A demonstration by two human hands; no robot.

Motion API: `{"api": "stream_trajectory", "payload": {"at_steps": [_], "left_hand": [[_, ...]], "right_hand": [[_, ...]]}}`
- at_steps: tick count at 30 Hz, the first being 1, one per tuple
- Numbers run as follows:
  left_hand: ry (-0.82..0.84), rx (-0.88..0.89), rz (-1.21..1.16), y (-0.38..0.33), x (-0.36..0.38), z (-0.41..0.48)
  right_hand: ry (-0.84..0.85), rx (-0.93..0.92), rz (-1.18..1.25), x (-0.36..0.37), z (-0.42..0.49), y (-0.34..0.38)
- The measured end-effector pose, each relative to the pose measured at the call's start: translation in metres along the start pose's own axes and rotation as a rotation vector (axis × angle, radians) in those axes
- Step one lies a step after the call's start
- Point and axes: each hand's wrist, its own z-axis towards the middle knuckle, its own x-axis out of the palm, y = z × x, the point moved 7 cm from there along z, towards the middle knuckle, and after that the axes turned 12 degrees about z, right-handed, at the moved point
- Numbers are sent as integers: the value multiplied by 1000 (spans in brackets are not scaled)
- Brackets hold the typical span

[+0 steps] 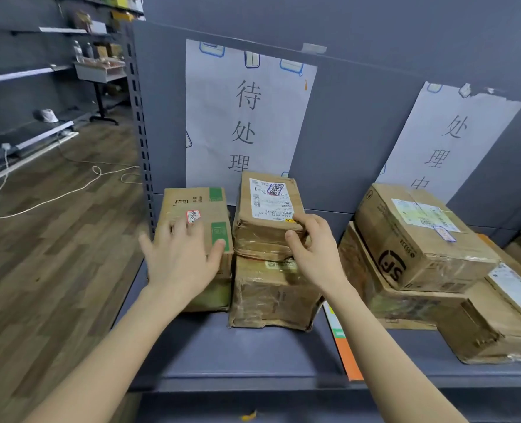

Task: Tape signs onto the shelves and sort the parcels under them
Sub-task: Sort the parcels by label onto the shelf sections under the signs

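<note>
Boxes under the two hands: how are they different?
The left box has green patches; the right box has a white label. The left hand lies flat on the left box; the right hand pinches the right box's corner. The right box tops another box; the left box seems not to. Both are brown cardboard.

My left hand (178, 261) blurs at the fingers and covers part of the left box (196, 206). The stack (271, 288) hides the foot of the left sign (247, 111). The print on its label (268, 198) is too small to read. The far-right parcel (517, 288) runs off frame.
</note>
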Motion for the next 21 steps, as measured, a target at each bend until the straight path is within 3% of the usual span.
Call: {"api": "stream_trajectory", "payload": {"at_steps": [3, 10, 21], "left_hand": [[51, -42, -8, 11, 13, -1], [-101, 89, -49, 10, 9, 5], [-92, 105, -29, 14, 12, 13]], "right_hand": [[-10, -19, -28, 0, -2, 0], [-52, -37, -76, -4, -1, -4], [-23, -74, -124, -4, 0, -2]]}}
